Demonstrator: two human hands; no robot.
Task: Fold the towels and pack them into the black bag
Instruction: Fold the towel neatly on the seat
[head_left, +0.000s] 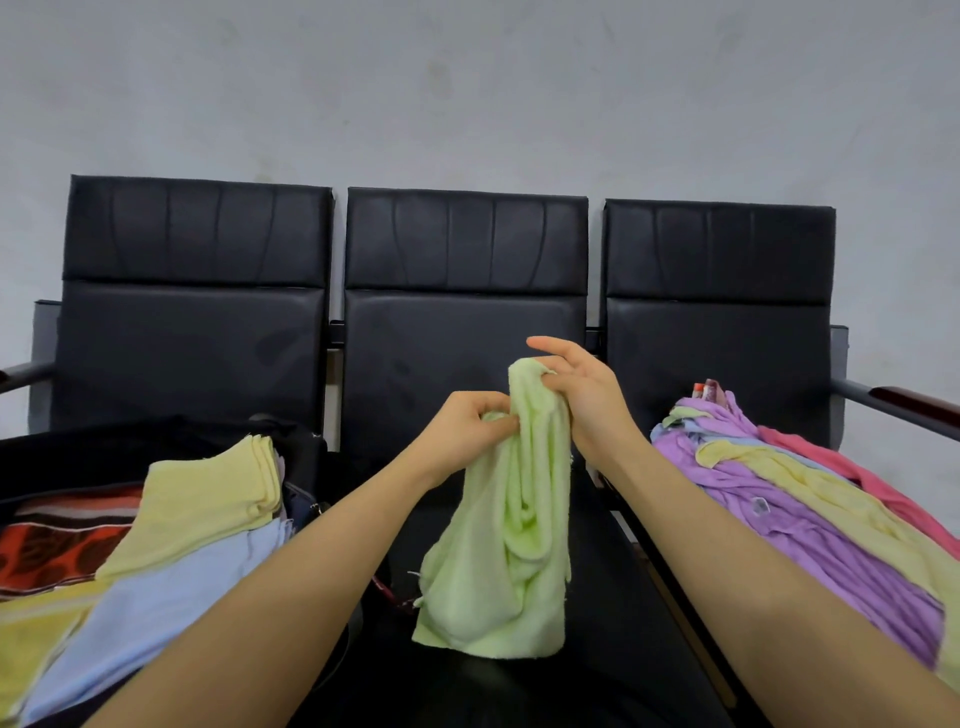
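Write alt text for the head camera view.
Two bare hands, left hand and right hand, hold up a crumpled light green towel over the middle black seat. Folded yellow and blue towels lie on the left, and a loose pile of purple, yellow and pink towels on the right.

A light green towel (498, 551) is hanging bunched and unfolded above the middle seat (597, 649) of the black bench, its top edge gathered and its lower part draping in loose vertical folds. Left of that seat, a folded yellow towel (208, 509) is lying atop a folded pale blue towel (156, 608) on the open black bag (104, 447). Right of that seat, a heap of unfolded towels (810, 514), purple, yellow, blue and pink, is lying crumpled.
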